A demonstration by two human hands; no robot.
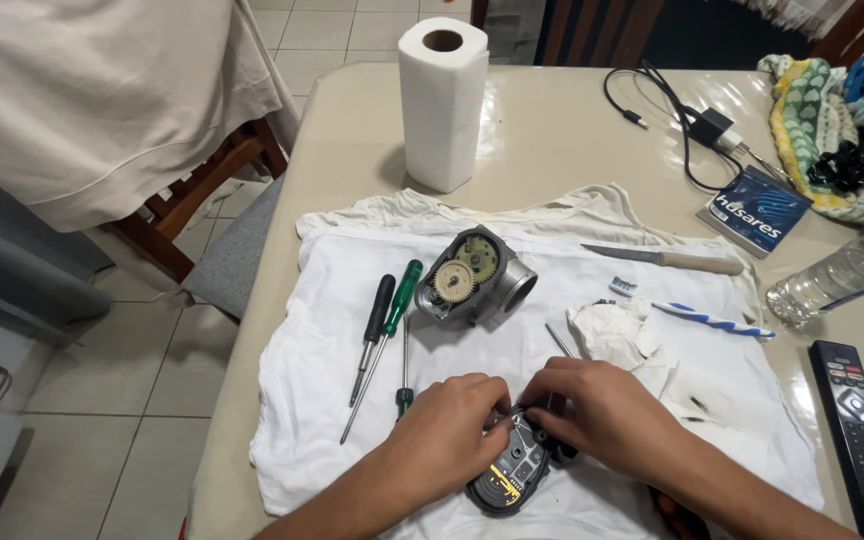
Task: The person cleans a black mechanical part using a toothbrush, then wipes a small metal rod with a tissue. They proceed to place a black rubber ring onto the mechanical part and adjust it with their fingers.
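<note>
Black cover (508,480) on white cloth (332,400), beige table (552,130), tiled floor (122,400)

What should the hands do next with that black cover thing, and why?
Probably keep working the small part free: both the left hand and right hand pinch at the top of the black cover, whose circuit side faces up. The screwdrivers lie unused beside it on the white cloth.

Beige tabletop (552,130) carries a white cloth (332,400) under the hands (522,425), paper towel roll (442,100) beyond them, remote (857,430) right of them.
</note>
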